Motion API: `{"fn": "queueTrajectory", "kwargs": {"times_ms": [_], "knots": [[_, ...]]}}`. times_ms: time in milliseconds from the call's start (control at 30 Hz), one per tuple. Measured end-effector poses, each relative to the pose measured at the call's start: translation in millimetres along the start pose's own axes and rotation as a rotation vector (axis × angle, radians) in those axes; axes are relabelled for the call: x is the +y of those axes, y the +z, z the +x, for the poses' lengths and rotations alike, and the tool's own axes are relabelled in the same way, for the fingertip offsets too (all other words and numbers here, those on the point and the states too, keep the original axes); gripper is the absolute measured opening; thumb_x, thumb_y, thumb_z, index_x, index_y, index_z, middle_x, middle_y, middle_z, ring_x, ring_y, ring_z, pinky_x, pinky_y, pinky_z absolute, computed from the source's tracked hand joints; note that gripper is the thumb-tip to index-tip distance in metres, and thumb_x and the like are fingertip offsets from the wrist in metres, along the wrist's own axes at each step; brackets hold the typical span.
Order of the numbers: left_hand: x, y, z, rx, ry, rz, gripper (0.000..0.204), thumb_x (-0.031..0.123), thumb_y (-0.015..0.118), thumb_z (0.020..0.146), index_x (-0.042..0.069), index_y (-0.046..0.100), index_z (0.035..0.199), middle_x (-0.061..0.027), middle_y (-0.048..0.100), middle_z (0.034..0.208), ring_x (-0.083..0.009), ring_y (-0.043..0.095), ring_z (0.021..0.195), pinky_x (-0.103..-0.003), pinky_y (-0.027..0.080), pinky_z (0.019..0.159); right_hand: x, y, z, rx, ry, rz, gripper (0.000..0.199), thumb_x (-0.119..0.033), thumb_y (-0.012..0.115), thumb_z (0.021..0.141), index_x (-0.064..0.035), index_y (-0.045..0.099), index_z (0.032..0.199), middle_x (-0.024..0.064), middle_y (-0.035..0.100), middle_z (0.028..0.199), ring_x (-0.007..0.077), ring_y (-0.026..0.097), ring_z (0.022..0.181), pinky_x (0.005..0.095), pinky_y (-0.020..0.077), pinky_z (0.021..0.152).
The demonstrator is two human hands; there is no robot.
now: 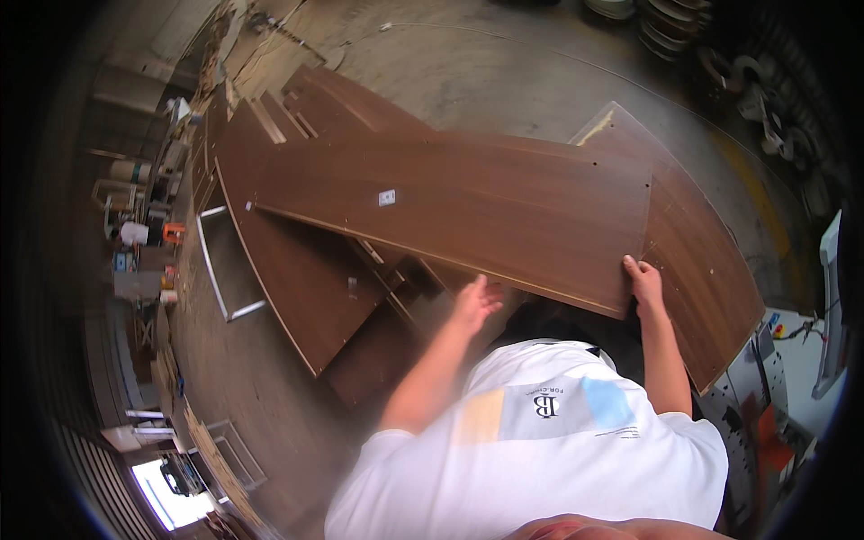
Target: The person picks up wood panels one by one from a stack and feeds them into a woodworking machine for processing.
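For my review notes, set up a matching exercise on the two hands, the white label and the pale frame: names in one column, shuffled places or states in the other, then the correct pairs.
Column one
1. Right hand
2. Left hand
3. White label
4. Pale frame

Column two
A. On the upper face of the long brown panel
B. Open, by that panel's long near edge
C. Left of the brown boards
D. Gripping that panel at its near right corner, thumb on top

Pairs: 1-D, 2-B, 3-A, 4-C
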State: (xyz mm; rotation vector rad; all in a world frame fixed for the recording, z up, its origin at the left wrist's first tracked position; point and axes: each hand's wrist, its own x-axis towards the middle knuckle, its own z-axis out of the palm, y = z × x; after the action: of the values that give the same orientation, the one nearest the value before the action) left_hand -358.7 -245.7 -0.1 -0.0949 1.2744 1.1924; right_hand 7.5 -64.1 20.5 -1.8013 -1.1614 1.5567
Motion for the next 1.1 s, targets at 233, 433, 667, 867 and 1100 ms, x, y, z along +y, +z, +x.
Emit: {"fn": "queueTrajectory", "kwargs": {"times_ms": [233,433,667,867,1100], "knots": [[95.0,-102.4,69.6,0.308,0.102,-0.136,0.058,0.056,0.060,0.091,0.007,0.052,0.123,-0.0086,0.055,0.110,-0.0247,0.054,0.098,-0.043,0.046,0.085,16.3,-138.2,2.7,0.361,0.023,0.050,0.041,-0.038,0.071,0.088,0.0015,0.071,0.096,0.0011,0.067,0.087,0.0097,0.057,0.080,0.0270,0.0453,0.073],[122.6,-101.6,91.3,0.279,0.048,-0.321,0.051,0.054,0.052,0.096,0.013,0.054,0.126,-0.0066,0.060,0.121,-0.0257,0.059,0.106,-0.042,0.051,0.086,32.8,-192.4,-16.8,0.752,-0.008,-0.282,0.045,-0.049,0.059,0.093,-0.0056,0.069,0.101,0.0090,0.069,0.089,0.0209,0.063,0.083,0.0333,0.0479,0.077],[135.5,-75.1,93.1,0.320,-0.062,-0.228,0.053,0.052,0.045,0.099,0.012,0.052,0.131,-0.0078,0.059,0.129,-0.0295,0.059,0.114,-0.047,0.052,0.090,30.2,-158.2,-52.9,0.997,0.156,-0.544,0.045,-0.054,0.047,0.095,-0.0136,0.065,0.093,0.0158,0.068,0.087,0.0396,0.064,0.087,0.0485,0.0488,0.073],[147.3,-69.1,101.8,0.301,-0.085,-0.113,0.048,0.054,0.048,0.097,0.014,0.060,0.121,-0.0033,0.066,0.118,-0.0252,0.065,0.103,-0.043,0.057,0.080,47.0,-140.0,-101.3,1.048,0.194,-0.471,0.042,-0.052,0.048,0.095,-0.0131,0.064,0.090,0.0124,0.069,0.083,0.0379,0.066,0.084,0.0484,0.0489,0.071],[148.6,-34.5,99.7,0.249,-0.118,0.031,0.049,0.052,0.047,0.098,0.012,0.058,0.125,-0.0035,0.062,0.126,-0.0249,0.061,0.109,-0.043,0.055,0.087,93.6,-144.1,-170.0,1.288,0.031,-0.654,0.020,-0.035,0.061,0.091,-0.0151,0.063,0.096,0.0052,0.068,0.089,0.0303,0.062,0.089,0.0449,0.0459,0.080]]}}
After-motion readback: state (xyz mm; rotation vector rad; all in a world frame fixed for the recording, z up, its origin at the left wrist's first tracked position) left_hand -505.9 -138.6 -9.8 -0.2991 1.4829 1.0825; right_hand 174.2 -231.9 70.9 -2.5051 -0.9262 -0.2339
